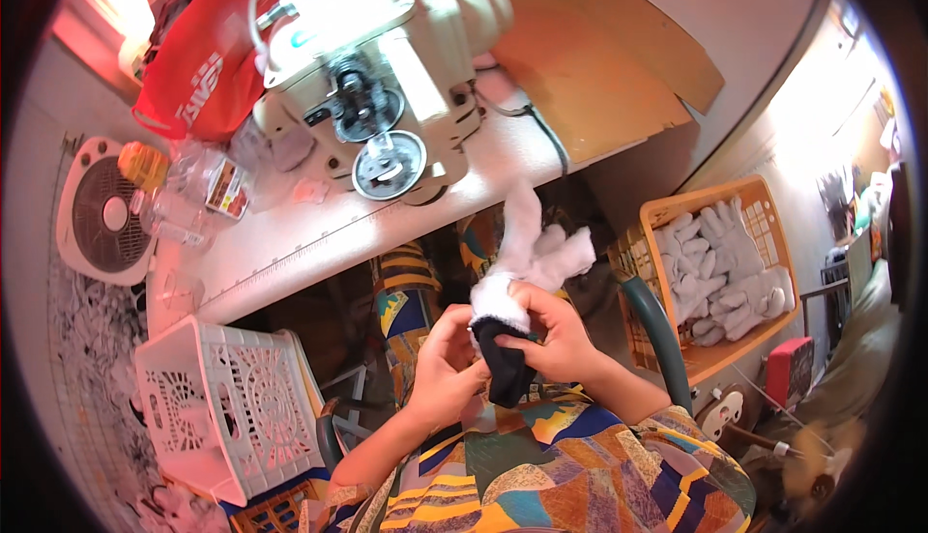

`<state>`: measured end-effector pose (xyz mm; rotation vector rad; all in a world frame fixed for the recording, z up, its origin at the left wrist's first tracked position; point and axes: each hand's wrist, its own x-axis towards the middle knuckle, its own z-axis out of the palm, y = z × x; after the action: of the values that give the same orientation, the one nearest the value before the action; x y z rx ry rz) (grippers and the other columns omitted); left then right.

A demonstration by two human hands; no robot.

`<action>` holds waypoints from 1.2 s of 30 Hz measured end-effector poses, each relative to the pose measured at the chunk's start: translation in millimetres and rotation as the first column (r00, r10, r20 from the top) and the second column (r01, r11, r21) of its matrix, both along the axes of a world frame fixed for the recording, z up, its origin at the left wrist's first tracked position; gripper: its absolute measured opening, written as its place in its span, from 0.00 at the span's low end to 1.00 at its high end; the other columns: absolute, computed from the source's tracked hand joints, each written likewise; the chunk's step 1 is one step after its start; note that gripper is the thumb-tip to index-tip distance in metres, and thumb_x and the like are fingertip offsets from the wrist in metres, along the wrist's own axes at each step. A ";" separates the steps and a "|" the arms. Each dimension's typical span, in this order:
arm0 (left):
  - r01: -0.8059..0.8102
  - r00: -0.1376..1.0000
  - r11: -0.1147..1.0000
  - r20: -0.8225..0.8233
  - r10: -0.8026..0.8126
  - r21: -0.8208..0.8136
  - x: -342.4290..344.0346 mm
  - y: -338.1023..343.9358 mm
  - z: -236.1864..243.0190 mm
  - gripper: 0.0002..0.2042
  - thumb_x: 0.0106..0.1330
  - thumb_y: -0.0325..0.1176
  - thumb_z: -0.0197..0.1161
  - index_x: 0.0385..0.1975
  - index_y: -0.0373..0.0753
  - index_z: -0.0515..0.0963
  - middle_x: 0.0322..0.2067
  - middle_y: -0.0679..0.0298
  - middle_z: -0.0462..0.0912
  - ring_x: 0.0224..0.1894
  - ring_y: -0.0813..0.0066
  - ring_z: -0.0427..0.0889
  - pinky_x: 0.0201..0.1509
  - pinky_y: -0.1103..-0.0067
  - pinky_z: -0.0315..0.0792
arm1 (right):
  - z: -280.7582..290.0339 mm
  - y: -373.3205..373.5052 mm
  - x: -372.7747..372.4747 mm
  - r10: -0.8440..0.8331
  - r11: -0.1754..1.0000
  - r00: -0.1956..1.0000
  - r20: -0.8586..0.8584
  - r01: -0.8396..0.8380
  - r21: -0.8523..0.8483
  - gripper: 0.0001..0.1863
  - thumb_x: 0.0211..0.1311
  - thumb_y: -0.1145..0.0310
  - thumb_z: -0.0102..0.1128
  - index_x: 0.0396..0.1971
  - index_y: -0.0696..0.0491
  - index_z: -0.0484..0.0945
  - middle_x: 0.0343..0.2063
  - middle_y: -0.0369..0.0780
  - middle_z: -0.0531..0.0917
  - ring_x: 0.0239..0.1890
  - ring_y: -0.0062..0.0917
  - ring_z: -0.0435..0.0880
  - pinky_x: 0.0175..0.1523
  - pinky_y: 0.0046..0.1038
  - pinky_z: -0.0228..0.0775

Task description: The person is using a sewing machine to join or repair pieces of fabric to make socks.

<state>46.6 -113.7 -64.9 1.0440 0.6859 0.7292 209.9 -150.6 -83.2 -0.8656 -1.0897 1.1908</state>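
A white fuzzy glove (522, 229) with a black cuff (507, 374) is held in front of my lap, its fingers pointing up and away from me. My left hand (449, 359) grips the cuff end from the left, with fingers curled at its edge. My right hand (551, 340) grips the same end from the right, its thumb pressed onto the black fabric. Beyond the glove stands a cream sewing machine (406, 69) with round metal discs, on a white table (280, 253).
A white plastic crate (222, 398) stands at left, an orange basket (725, 185) of white gloves at right, beside a chair armrest (657, 330). A fan (106, 214), bottles (174, 224), a red bag (193, 79) and cardboard (609, 69) lie around the machine.
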 end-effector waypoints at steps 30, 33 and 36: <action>-0.016 0.367 0.115 -0.101 0.925 0.993 -178.5 11.4 117.1 0.11 0.44 0.27 0.68 0.27 0.37 0.73 0.33 0.58 0.74 0.34 0.60 0.76 0.36 0.70 0.71 | 4.4 24.2 -63.2 0.251 0.968 0.964 0.091 -0.251 -0.011 0.29 0.49 0.71 0.66 0.53 0.58 0.67 0.37 0.35 0.68 0.33 0.15 0.67 0.31 0.14 0.59; -0.028 -0.041 -0.070 0.069 0.997 0.997 -267.5 10.6 160.2 0.08 0.46 0.20 0.60 0.27 0.33 0.72 0.26 0.58 0.74 0.32 0.60 0.75 0.39 0.76 0.70 | -3.3 30.0 -63.0 0.306 0.952 0.942 0.140 -0.302 -0.055 0.25 0.51 0.74 0.63 0.51 0.58 0.69 0.36 0.34 0.68 0.32 0.14 0.68 0.33 0.14 0.61; 0.204 -0.431 -0.013 0.101 0.897 0.979 -360.2 21.6 192.5 0.06 0.49 0.25 0.57 0.26 0.34 0.70 0.27 0.55 0.72 0.33 0.52 0.74 0.36 0.68 0.68 | -15.8 31.0 -57.5 0.400 0.905 0.912 0.090 -0.377 -0.194 0.20 0.52 0.80 0.58 0.48 0.58 0.71 0.35 0.34 0.68 0.32 0.13 0.69 0.35 0.15 0.62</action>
<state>-313.6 -92.1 127.7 2.1172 2.8913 1.4996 152.4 -119.5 -99.0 -0.8909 -1.3205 1.5996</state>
